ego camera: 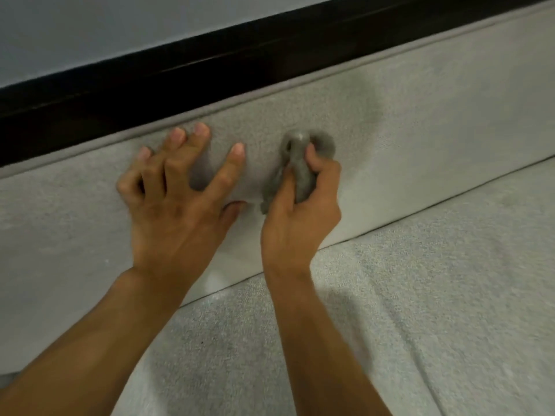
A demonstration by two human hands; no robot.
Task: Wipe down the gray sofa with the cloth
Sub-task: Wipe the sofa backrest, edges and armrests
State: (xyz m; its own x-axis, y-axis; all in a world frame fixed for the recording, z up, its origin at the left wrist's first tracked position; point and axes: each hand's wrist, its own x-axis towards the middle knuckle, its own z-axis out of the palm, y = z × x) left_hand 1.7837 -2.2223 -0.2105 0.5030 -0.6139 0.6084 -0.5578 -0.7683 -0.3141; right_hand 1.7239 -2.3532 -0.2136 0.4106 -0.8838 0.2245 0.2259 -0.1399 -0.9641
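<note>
The gray sofa fills the view, with its backrest (420, 151) upright and its seat (435, 295) below. My right hand (300, 211) grips a bunched gray cloth (300, 163), and the cloth's top presses against the backrest near the middle. My left hand (177, 190) rests on the backrest just left of the cloth, fingers spread and fingertips pushing into the fabric. A darker patch (369, 106) shows on the backrest above and to the right of the cloth.
A piped seam (330, 75) runs along the top edge of the backrest. Behind it lies a black strip (150, 82), and above that a pale wall (90, 31). The seat cushion has a crease running toward the lower right (420, 364).
</note>
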